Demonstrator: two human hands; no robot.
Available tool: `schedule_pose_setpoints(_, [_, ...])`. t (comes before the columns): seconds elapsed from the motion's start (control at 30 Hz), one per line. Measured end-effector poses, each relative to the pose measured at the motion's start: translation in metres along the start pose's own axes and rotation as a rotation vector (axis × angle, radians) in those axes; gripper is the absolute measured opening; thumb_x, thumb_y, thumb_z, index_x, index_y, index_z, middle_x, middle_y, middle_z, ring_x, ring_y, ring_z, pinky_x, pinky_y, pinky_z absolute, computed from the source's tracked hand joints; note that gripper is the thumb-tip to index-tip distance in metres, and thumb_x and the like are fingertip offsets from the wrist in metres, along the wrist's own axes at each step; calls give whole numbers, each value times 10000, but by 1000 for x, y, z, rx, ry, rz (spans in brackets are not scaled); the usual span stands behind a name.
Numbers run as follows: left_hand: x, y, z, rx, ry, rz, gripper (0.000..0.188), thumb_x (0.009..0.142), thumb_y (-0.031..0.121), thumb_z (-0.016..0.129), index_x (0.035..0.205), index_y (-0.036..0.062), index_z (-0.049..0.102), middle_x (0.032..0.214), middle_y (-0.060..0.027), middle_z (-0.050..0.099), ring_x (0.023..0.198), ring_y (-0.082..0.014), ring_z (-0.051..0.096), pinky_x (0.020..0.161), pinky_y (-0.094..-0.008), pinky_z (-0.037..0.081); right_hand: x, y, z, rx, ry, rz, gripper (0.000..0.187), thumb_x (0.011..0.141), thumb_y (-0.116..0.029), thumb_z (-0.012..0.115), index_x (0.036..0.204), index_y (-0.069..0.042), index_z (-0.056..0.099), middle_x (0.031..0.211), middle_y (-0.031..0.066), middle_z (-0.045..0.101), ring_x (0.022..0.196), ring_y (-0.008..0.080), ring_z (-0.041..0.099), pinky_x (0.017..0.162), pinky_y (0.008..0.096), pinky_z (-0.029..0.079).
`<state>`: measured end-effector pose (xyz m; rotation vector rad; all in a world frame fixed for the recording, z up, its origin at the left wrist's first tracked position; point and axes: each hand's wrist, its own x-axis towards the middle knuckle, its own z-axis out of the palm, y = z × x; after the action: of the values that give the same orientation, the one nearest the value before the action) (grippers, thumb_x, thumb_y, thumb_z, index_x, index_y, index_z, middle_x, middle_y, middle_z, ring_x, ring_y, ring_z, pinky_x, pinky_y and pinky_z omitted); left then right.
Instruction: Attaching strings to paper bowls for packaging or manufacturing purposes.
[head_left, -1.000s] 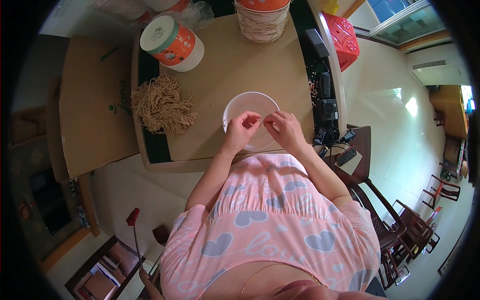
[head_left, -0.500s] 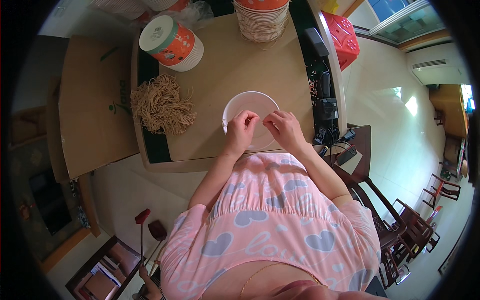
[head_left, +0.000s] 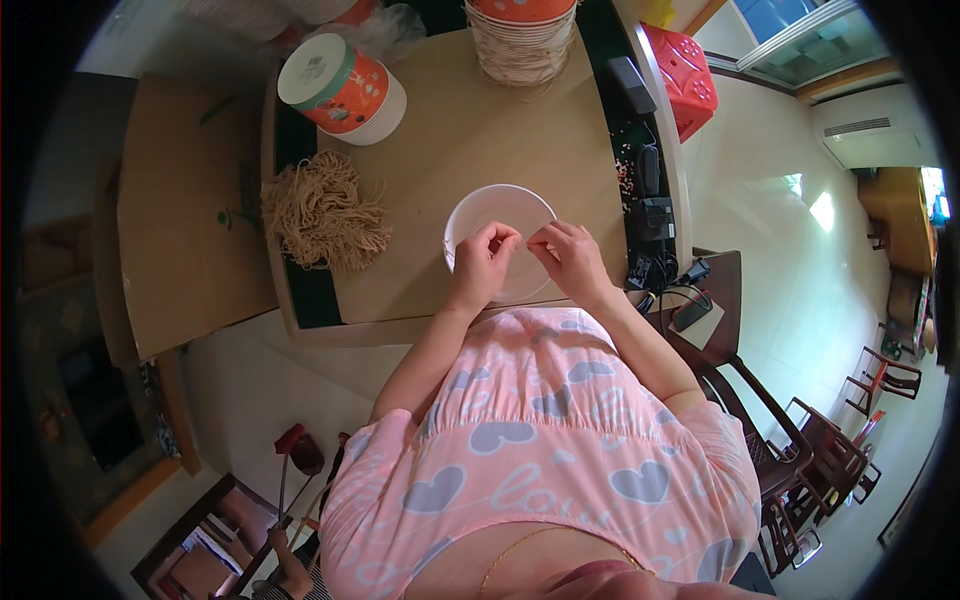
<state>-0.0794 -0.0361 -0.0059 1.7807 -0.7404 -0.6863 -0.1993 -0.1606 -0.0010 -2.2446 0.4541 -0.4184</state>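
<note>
A white round paper tub (head_left: pixel 500 205) stands near the front edge of the table, its wide mouth facing up. Over its near half, my left hand (head_left: pixel 485 262) is closed with thumb and forefinger pinched together. Close beside it, my right hand (head_left: pixel 568 260) pinches in the same way, the fingertips a small gap apart. Whatever sits in either pinch is too small to make out. To the left lies a loose bundle of tan twine strands (head_left: pixel 325 212). A short bit of something thin shows at the tub's left rim.
Stacked orange-and-white paper tubs (head_left: pixel 345 90) lie tilted at the back left. Another tub stack (head_left: pixel 522 45), draped with strings, stands at the back. Black power adapters (head_left: pixel 655 218) and cables line the right edge. A cardboard box (head_left: pixel 185 210) stands left; a red stool (head_left: pixel 682 80) is beyond the table.
My hands stay pinched above the tub with only a slight shift. At the lower left, another person's arm and the long-handled red tool have moved.
</note>
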Motion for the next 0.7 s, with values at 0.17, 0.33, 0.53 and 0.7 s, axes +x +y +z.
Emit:
schedule_pose_setpoints(0.17, [1, 8, -3, -32, -12, -33, 72, 886, 69, 606, 881, 4, 635, 737, -8, 638, 632, -43, 540, 584, -208, 446, 6, -11, -2, 120, 73, 14, 84, 797, -96, 674, 861, -66, 628, 805, 68, 625, 685, 255, 573, 638, 340, 440])
schedule_pose_setpoints(0.33, [-2, 18, -8, 19, -40, -61, 73, 885, 73, 612, 885, 6, 640, 728, -5, 637, 634, -42, 538, 590, -208, 447, 8, -10, -11, 74, 41, -5, 93, 774, -98, 684, 842, -79, 625, 800, 57, 621, 707, 246, 570, 655, 337, 430])
schedule_pose_setpoints(0.53, [-9, 43, -20, -49, -189, -78, 63, 875, 61, 620, 867, -1, 627, 743, 10, 617, 650, -33, 515, 588, -203, 429, 0, -16, -20, 25, 62, -155, 123, 737, -74, 696, 811, -97, 601, 794, 35, 590, 767, 226, 569, 688, 343, 404])
schedule_pose_setpoints(0.7, [-15, 62, -23, -6, -210, -12, 66, 866, 50, 628, 831, -2, 607, 739, 15, 578, 646, -28, 499, 574, -196, 411, -6, -9, -18, 60, 101, -152, 137, 725, -59, 696, 808, -97, 594, 798, 42, 576, 769, 235, 563, 690, 341, 402])
